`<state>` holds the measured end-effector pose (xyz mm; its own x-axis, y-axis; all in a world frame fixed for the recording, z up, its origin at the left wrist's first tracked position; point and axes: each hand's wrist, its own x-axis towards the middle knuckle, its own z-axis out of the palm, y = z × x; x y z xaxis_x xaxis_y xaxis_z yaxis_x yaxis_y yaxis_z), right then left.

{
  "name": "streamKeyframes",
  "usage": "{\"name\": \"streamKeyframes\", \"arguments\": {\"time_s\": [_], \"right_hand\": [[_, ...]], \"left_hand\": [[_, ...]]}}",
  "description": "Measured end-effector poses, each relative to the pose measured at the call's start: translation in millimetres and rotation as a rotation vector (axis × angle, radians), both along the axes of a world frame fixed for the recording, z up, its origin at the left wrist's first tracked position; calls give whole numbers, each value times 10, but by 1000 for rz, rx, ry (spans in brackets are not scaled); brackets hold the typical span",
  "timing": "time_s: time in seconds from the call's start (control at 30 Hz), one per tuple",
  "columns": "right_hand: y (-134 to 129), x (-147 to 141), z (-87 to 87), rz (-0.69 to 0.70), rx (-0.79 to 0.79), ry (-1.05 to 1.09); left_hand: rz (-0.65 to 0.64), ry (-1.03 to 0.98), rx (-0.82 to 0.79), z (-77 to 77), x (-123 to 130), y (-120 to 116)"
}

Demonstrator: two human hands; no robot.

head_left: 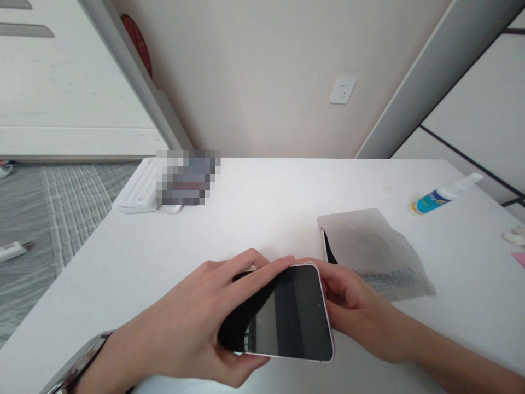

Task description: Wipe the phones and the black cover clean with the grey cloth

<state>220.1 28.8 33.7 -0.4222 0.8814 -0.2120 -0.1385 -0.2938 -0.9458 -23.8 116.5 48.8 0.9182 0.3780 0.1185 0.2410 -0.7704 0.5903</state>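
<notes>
A smartphone [293, 317] with a dark, reflective screen and a pale pinkish frame is held above the white table, screen up. My left hand [217, 312] wraps over its left end, with fingers along the far edge and the thumb under the near edge. At the far right corner, my right hand [353, 306] is closed against the phone's edge, its fingertips partly hidden behind it. Just beyond my right hand lies a grey pouch [369, 241] with blue print, and something black shows at its left opening. A watch [82, 361] is on my left wrist.
On the white table [254, 213], a spray bottle [435, 201] with a blue label lies at the right. White papers [137, 186] and a pixelated item [188, 180] rest at the back left. Behind stands a wall with a socket [343, 90]. A pink piece [519, 258] sits at the right edge.
</notes>
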Motion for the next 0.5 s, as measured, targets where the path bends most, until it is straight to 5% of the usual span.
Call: {"name": "streamKeyframes", "arguments": {"time_s": [0.23,0.5], "right_hand": [[-16,49,-16,-36,137,-206],[15,2,-55,-78,11,-79]], "left_hand": [[0,-58,12,-2,-14,-17],[55,-167,25,-47,-39,-92]]}}
